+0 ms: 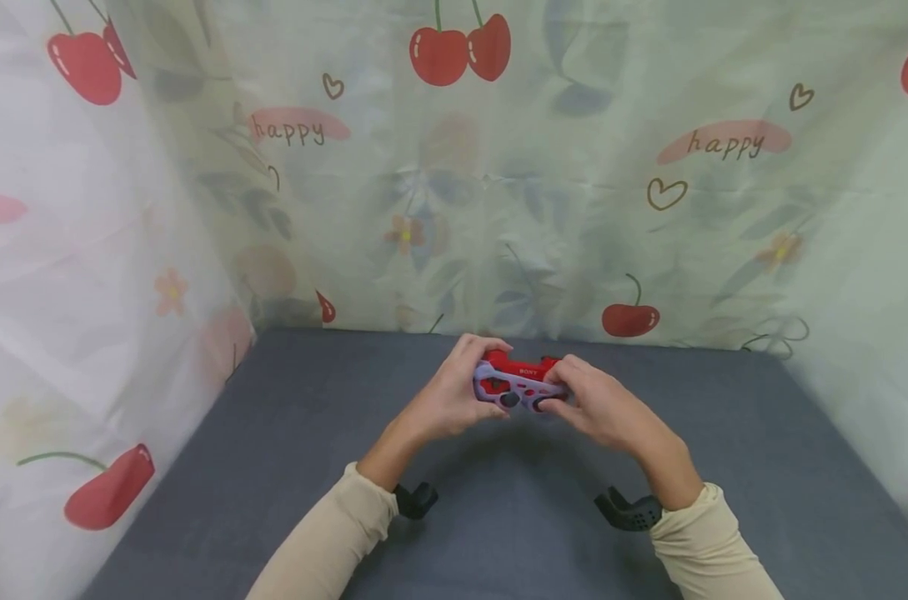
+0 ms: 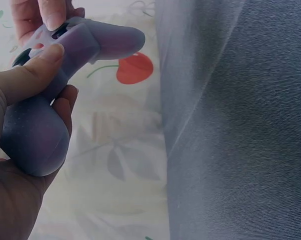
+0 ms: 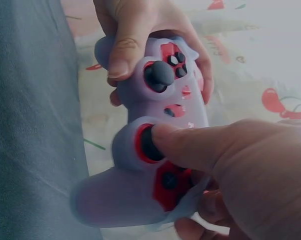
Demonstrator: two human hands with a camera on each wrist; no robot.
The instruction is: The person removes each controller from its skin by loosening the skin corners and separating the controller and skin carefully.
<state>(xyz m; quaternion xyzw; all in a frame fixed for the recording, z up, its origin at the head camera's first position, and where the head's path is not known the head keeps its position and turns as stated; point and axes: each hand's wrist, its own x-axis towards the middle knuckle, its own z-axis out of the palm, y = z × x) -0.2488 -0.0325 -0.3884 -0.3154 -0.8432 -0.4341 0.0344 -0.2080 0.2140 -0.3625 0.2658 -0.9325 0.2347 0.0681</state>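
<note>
A red game controller [image 1: 519, 368] with "SONY" on its top edge is held up above the grey table, between both hands. A translucent lavender silicone cover [image 3: 115, 196] wraps its face and handles, while the red top edge shows bare. My left hand [image 1: 454, 392] grips one handle, its thumb beside a black thumbstick [image 3: 159, 76]. On the opposite side my right hand [image 1: 602, 404] lays its thumb against the other stick [image 3: 149, 143], with fingers curled behind by the cover's edge, which stands away from the red body there. The fingers' hold behind is partly hidden.
Grey cloth covers the table [image 1: 311, 400]. A curtain [image 1: 484, 192] printed with cherries and flowers hangs behind the table and along both sides. Black wrist straps [image 1: 629, 510] stick out under the cream sleeves [image 1: 333, 529].
</note>
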